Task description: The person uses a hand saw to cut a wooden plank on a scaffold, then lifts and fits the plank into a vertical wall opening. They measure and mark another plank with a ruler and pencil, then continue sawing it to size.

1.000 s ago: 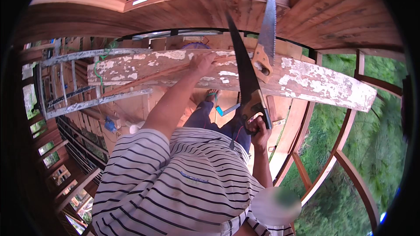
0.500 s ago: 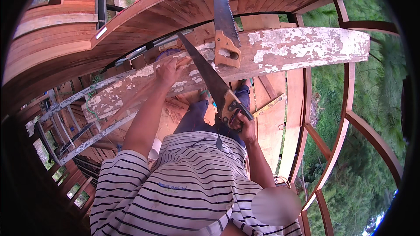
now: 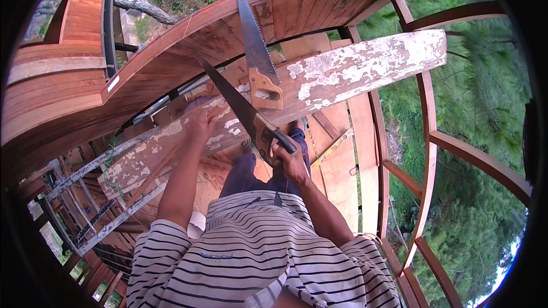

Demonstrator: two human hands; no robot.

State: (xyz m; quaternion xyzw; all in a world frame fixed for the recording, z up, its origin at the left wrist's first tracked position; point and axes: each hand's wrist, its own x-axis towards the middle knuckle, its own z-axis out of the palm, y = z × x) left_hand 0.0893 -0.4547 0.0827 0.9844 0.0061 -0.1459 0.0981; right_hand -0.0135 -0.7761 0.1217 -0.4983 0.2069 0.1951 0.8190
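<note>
A long weathered plank with flaking white paint [image 3: 371, 68] crosses in front of me. My left hand [image 3: 198, 124] is closed on a thin wooden strip [image 3: 153, 178] lying along its left part. My right hand [image 3: 285, 157] grips the handle of a dark-bladed hand saw [image 3: 231, 91], whose blade slants up-left over the plank, near the strip and my left hand. A second saw with a light wooden handle [image 3: 264, 96] lies on the plank to the right, its grey blade pointing away from me. My fingertips are partly hidden.
An aluminium ladder [image 3: 117, 222] with green cord [image 3: 109, 174] is under the plank's left end. Below lie loose boards and a yellow level [image 3: 331, 151]. A curved timber wall [image 3: 137, 68] borders the far side; open framing [image 3: 428, 125] with trees beyond is on the right.
My view has turned, so the plank now slants up to the right. My right hand and its saw sit further left in view; both hands keep their grip.
</note>
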